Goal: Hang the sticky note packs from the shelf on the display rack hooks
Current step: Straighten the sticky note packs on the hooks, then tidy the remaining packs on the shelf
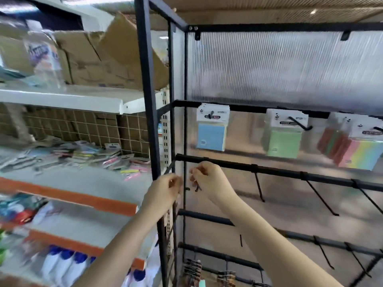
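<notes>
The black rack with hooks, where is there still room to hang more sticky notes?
The second black bar, below the blue pack and green pack, has bare black hooks, as do the bars lower down. The top row is crowded towards the right, at the rainbow pack. Both hands work at the bar's left end.

A ribbed translucent plastic panel [279, 67] forms the back wall behind a black metal frame post [148, 96]. Overhead runs a corrugated tan ceiling [259, 9] with one small bright light [313, 11]. To the left, white shelving [68, 97] carries torn cardboard boxes [99, 56], with a wire grid panel [83, 125] below it and orange-edged shelves [68, 196] lower down.
</notes>
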`<action>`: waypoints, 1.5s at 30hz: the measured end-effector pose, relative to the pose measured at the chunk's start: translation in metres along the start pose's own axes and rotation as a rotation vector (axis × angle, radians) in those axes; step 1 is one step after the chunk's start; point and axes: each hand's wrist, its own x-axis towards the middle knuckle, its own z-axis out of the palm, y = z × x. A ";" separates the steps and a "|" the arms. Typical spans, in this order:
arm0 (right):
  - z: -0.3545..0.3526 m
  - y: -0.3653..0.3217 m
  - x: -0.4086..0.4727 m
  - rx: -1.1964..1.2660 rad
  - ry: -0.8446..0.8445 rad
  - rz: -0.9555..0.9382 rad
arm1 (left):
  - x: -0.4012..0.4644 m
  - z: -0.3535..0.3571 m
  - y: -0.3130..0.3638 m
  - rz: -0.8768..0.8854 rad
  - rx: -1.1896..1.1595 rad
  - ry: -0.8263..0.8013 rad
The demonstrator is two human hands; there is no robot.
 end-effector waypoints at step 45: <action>0.587 -0.140 0.250 -0.477 -0.488 -0.168 | 0.139 -0.416 -0.415 -0.396 0.378 0.059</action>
